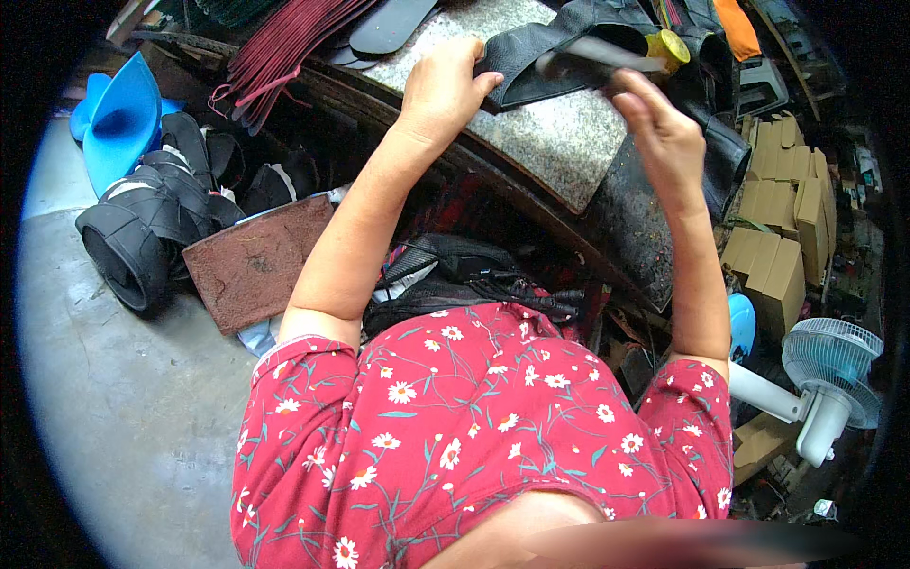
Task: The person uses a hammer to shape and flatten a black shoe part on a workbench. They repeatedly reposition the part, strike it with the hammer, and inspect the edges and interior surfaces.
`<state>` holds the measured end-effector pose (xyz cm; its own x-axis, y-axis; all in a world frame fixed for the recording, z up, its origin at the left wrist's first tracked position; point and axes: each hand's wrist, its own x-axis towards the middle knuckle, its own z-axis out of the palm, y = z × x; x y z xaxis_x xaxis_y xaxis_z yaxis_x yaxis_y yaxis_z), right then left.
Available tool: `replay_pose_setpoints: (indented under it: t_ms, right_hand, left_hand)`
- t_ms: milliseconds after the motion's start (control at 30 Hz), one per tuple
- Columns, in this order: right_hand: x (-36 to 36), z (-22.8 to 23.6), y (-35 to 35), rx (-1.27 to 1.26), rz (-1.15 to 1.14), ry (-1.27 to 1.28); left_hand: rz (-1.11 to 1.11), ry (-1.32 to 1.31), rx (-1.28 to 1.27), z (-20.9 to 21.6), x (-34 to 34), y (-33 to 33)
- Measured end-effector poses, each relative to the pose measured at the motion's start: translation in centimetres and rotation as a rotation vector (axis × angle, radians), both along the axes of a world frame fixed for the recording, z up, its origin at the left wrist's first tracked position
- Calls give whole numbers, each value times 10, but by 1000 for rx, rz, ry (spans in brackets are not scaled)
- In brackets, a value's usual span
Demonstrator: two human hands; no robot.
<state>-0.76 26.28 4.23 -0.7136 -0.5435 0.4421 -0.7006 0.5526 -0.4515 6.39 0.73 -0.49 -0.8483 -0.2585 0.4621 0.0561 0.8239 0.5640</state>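
A black leather piece (545,71) with a stitched-looking edge lies across the speckled grey slab (569,142) on the workbench. My left hand (444,90) is closed at its left end, thumb and fingers pinching the edge. To the right, my right hand (664,137) is raised over the slab, its fingers curled and smeared by motion. At its fingertips is a long, blurred grey tool (607,55), whose kind I cannot make out, crossing above the leather. Just beyond the tool sits a round yellow object (669,51).
Maroon strips (294,47) and dark sole-shaped pieces (393,27) lie at the bench's far left. Black padded items (156,223), blue foam shapes (123,119) and a brown slab (256,256) are on the left. Cardboard boxes (773,213) and a fan (829,379) stand right.
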Motion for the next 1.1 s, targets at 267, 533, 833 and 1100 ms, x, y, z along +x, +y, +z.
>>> replay_pose_setpoints:
  t_ms: [267, 533, 833, 1100]
  right_hand:
    - [3, -5, 8, 232, -47, 63]
    - [19, -1, -15, 209, 98, 93]
    - [29, 3, -17, 282, 174, 92]
    - [20, -8, -6, -116, 129, -87]
  left_hand:
    - [17, -71, -78, 12, 29, -7]
    - [-17, -116, 166, 12, 37, -5]
    - [-47, -91, 132, 6, 35, -12]
    - [-72, -77, 141, 3, 33, -14]
